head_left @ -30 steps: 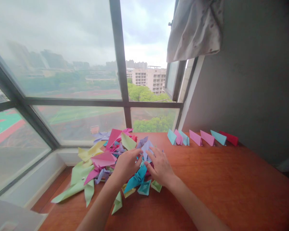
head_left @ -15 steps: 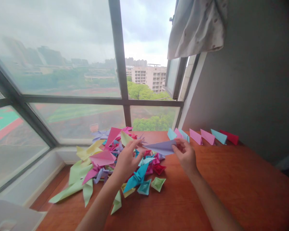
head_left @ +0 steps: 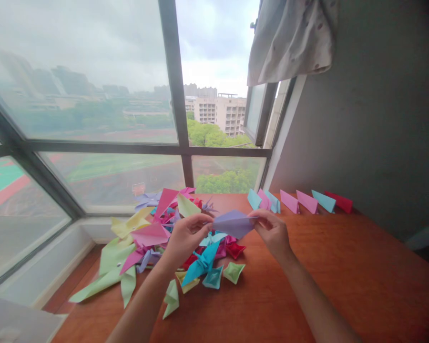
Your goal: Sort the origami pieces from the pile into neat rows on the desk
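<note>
A purple folded paper plane (head_left: 235, 224) is held in the air above the table, stretched between both hands. My left hand (head_left: 188, 237) pinches its left tip, and my right hand (head_left: 272, 230) pinches its right end. Under and to the left of my left hand lies a heap of folded paper pieces, among them a blue paper crane (head_left: 203, 263), a pink paper plane (head_left: 152, 235) and a light green pinwheel (head_left: 116, 267). Small paper boats, one green (head_left: 233, 272) and one teal (head_left: 213, 277), sit at the heap's near edge.
Along the back right of the brown table (head_left: 336, 276), several folded paper pieces stand in a row, including a pink one (head_left: 307, 202) and a red one (head_left: 338, 202). Behind the table are windows with a dark frame (head_left: 139, 148). A curtain (head_left: 289, 47) hangs at upper right.
My left hand has closed on the left tip of the purple paper plane, which it was only near before. The plane has turned, showing a broader face.
</note>
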Motion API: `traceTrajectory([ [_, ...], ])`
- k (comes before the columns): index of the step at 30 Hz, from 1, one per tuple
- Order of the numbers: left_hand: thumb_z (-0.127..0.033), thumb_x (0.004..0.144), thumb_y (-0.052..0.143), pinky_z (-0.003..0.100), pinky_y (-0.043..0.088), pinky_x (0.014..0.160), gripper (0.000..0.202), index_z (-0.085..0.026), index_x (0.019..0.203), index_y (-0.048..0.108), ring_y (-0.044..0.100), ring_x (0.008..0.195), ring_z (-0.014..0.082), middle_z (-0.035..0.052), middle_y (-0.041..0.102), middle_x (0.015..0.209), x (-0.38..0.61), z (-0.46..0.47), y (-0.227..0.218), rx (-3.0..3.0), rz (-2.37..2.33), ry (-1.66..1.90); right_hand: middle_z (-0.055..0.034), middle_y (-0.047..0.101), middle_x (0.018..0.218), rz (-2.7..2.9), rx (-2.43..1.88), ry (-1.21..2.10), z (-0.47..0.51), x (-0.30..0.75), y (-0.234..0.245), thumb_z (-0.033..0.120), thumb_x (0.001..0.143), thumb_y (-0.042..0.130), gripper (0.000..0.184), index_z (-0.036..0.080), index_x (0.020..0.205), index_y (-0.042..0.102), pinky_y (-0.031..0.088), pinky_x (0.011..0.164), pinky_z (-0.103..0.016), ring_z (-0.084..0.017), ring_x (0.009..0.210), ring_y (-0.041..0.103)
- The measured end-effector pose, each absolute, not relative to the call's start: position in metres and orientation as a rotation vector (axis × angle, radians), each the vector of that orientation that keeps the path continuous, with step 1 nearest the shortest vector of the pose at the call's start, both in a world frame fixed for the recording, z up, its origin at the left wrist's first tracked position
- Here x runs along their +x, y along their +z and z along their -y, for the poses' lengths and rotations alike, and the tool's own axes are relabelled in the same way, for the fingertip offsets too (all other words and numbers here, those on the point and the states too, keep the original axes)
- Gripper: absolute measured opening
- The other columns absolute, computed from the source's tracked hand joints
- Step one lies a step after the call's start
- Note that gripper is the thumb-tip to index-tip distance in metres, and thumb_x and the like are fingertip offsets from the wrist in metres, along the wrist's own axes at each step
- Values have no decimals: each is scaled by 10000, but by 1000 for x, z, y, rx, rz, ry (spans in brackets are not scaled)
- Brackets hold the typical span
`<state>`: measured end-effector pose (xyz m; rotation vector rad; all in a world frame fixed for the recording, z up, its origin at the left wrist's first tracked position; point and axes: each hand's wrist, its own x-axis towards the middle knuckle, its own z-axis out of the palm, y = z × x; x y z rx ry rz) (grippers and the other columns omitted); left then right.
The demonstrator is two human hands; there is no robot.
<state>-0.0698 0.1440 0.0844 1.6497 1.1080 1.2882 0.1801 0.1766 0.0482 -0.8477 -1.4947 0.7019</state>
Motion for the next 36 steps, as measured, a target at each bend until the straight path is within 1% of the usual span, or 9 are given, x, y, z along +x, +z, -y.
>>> traceTrajectory([
  [4,-242,816,666,230,542,617,124,-157,893,713,694,691,164,47,746,840,-68,-145,82,1711,-1246,1361,-40,699,895,1665,-835,519,-174,178,50,188,877,587,95,212,886,679,549,788,-310,-180,866,655],
  [7,-205,830,635,236,536,649,106,-170,888,716,697,692,162,39,753,836,-67,-145,82,1891,-1356,1389,-55,700,953,1827,-845,265,-170,174,53,143,883,557,161,215,967,674,534,835,-348,-196,919,643],
  [11,-173,859,596,233,510,666,127,-195,875,721,699,698,159,24,760,811,-62,-141,81,2232,-1442,1297,-82,691,1033,2034,-842,-4,-161,162,54,162,894,564,226,213,1095,656,518,866,-381,-227,990,617],
  [14,-150,872,570,238,510,682,159,-204,900,717,707,728,166,29,767,837,-55,-136,81,2416,-1368,1185,-76,700,1013,2100,-797,-68,-153,152,53,185,913,565,210,213,1101,654,516,853,-352,-208,946,627],
  [18,-115,862,573,234,516,703,179,-214,917,712,712,777,170,24,772,875,-48,-131,83,2474,-1254,1110,-60,708,930,2077,-797,-48,-147,142,50,210,932,555,158,212,1045,665,508,797,-302,-176,857,639],
  [23,-101,836,601,202,509,661,159,-206,881,712,698,702,140,6,760,811,-52,-132,85,2338,-1266,1125,-43,707,871,2089,-768,47,-151,148,48,212,949,529,156,227,957,684,497,756,-257,-151,811,647],
  [30,-208,842,627,213,527,611,114,-176,878,731,696,671,161,30,751,760,-74,-144,88,1983,-1270,1258,-39,708,865,2061,-826,204,-170,177,49,202,921,555,144,235,891,692,512,746,-262,-161,814,663],
  [33,-247,832,650,222,536,596,129,-165,895,727,692,667,167,39,741,761,-84,-149,85,1801,-1239,1315,-41,708,851,2006,-827,344,-177,188,49,253,923,557,147,225,884,696,524,707,-271,-166,781,655],
  [36,-272,811,678,217,523,544,151,-158,900,719,671,603,155,29,718,713,-88,-152,81,1650,-1190,1326,-43,705,826,1970,-839,435,-181,193,50,311,921,563,176,213,890,706,519,658,-269,-155,708,629],
])
